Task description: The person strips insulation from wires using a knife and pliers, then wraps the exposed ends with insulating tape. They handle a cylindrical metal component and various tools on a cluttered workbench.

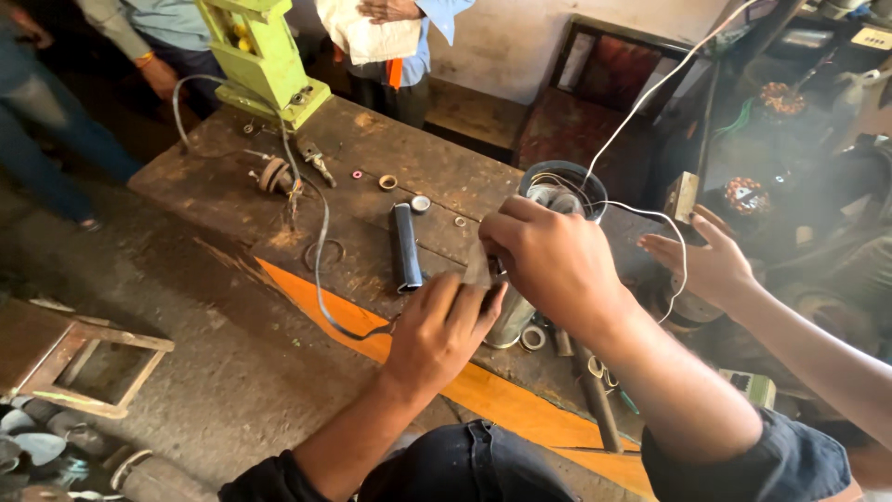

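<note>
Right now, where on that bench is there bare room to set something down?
Bare wood lies on the bench's far side, between the green machine and the metal cylinder, and at the near left corner by the grey cable. It is crowded around the black tube, the small rings and both hands, left and right.

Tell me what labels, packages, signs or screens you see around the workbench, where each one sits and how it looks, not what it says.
Pale label: top right corner, small yellowish rectangular tag with dark marks, on a dark shelf.
Small box: lower right beside the right forearm, pale green casing with a dark patch; too blurred to tell if it is a label.
</note>
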